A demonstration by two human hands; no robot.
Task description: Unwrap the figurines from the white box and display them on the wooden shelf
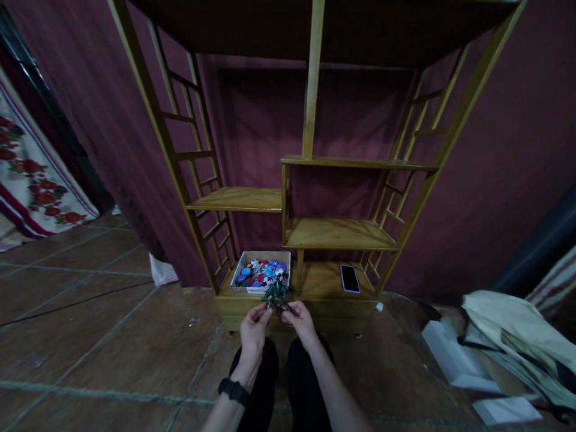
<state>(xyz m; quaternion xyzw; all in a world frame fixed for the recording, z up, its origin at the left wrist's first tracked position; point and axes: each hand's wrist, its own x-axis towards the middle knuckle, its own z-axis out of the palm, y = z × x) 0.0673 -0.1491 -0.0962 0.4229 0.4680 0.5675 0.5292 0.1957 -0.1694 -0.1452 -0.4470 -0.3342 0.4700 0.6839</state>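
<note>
Both my hands pinch a small dark green, shiny, leafy-looking bundle (276, 293), whose exact kind I cannot make out. My left hand (255, 326) closes on its left side, and a dark watch (234, 392) sits on that wrist. On the right side, my right hand (300, 321) grips it between thumb and fingers. Just beyond the bundle, a shallow cardboard box (237, 271) stands on the lowest shelf. Several small flat pieces (263, 273) in blue, red, white and purple fill it.
A wooden shelf unit (346, 233) stands before me against a dark red curtain (261, 120). On its lowest board at right lies a phone (350, 279). White boxes (459, 354) and a pale cloth bag (517, 324) rest on the tiled floor (112, 348).
</note>
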